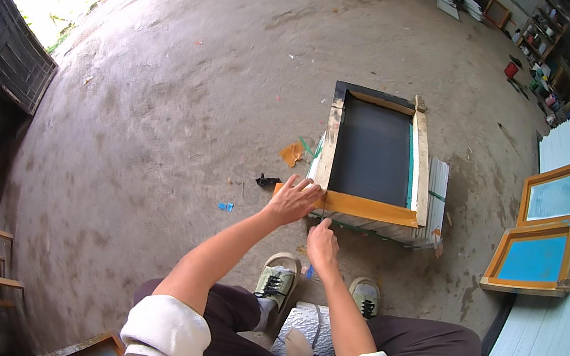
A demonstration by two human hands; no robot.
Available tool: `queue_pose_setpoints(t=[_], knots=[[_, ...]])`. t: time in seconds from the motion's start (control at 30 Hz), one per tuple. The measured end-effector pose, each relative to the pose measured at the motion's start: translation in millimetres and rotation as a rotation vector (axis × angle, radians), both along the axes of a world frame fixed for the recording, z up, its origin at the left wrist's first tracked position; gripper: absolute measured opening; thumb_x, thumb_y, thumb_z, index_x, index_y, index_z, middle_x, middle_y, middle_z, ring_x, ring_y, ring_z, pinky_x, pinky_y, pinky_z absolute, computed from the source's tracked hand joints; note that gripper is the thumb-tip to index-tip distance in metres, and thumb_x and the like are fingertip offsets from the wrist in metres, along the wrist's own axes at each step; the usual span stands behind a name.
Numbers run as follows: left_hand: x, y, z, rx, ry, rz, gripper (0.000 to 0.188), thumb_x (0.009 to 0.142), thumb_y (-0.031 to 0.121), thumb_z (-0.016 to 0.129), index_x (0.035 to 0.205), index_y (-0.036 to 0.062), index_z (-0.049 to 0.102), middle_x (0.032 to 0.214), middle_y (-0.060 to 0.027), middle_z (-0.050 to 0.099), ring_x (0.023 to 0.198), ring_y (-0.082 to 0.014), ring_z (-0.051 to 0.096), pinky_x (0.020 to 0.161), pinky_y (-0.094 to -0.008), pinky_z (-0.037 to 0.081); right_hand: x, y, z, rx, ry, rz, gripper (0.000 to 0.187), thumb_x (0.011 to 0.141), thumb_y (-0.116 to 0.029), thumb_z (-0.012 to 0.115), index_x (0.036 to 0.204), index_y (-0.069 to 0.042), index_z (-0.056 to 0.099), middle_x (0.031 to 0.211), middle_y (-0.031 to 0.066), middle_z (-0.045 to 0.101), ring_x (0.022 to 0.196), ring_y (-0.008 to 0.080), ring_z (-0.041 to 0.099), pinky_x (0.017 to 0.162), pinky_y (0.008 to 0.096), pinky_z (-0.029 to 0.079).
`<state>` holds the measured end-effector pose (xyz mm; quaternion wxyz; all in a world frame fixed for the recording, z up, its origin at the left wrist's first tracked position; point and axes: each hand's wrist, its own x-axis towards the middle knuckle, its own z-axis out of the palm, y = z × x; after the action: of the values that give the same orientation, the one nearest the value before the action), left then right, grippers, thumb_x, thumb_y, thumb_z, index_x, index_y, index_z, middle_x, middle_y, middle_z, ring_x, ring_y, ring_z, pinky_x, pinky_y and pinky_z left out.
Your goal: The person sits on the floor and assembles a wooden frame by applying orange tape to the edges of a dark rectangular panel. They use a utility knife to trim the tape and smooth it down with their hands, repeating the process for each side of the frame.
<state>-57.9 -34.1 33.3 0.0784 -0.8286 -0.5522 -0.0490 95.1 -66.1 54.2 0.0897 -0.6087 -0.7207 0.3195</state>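
In front of me a wooden frame (331, 140) with a dark panel (375, 152) lies on a stack of white boards (439, 181). A strip of brown tape (370, 208) runs along its near side and past its left corner. My left hand (296, 200), fingers spread, presses on the strip at that corner. Just nearer to me, my right hand (323, 245) is closed around a slim knife with a blue end (310, 272) below the fist. Its thin dark blade points up at the tape beside my left fingers; whether it touches is too small to tell.
On the concrete floor lie a brown tape scrap (291, 153), a small black object (268, 181) and a blue scrap (225, 206). At right, two framed screens (532, 257) rest against white panels (562, 322). A white block (309, 325) sits between my legs.
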Motion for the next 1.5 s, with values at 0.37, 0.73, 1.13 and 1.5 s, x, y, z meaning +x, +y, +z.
queue_pose_setpoints(t=[0.37, 0.73, 1.13, 1.5], knots=[[-4, 4, 5, -0.067, -0.106, -0.012, 0.047, 0.092, 0.031, 0.055, 0.135, 0.0156, 0.044, 0.125, -0.0030, 0.049, 0.123, -0.0209, 0.043, 0.103, -0.0451, 0.034, 33, -60, -34, -0.093, -0.084, 0.014, 0.031, 0.092, -0.021, 0.047, 0.105, 0.006, 0.048, 0.085, 0.0313, 0.064, 0.083, 0.0460, 0.064, 0.073, 0.0528, 0.051], [-40, 35, -52, -0.397, -0.573, 0.276, 0.028, 0.094, 0.030, 0.048, 0.103, 0.0046, 0.057, 0.102, -0.0163, 0.063, 0.097, -0.0358, 0.059, 0.084, -0.0476, 0.045, 24, 97, 3, 0.434, 0.154, 0.059, 0.030, 0.086, -0.025, 0.065, 0.089, 0.002, 0.051, 0.082, 0.0257, 0.060, 0.083, 0.0418, 0.060, 0.074, 0.0489, 0.047], [-30, 21, -5, 0.042, -0.587, 0.155, 0.016, 0.096, 0.015, 0.044, 0.087, 0.0010, 0.047, 0.080, -0.0166, 0.052, 0.084, -0.0343, 0.054, 0.076, -0.0449, 0.042, 19, 115, -33, 0.280, -0.058, 0.185, 0.046, 0.071, -0.022, 0.080, 0.100, 0.002, 0.054, 0.100, 0.0216, 0.060, 0.098, 0.0380, 0.057, 0.086, 0.0453, 0.047], [-125, 1, 60, -0.233, -0.444, 0.344, 0.026, 0.093, 0.024, 0.046, 0.092, -0.0009, 0.052, 0.087, -0.0175, 0.059, 0.085, -0.0326, 0.059, 0.074, -0.0432, 0.046, 4, 101, -9, 0.229, -0.042, 0.210, 0.042, 0.082, -0.027, 0.067, 0.106, 0.004, 0.051, 0.109, 0.0243, 0.056, 0.102, 0.0386, 0.055, 0.091, 0.0465, 0.045]])
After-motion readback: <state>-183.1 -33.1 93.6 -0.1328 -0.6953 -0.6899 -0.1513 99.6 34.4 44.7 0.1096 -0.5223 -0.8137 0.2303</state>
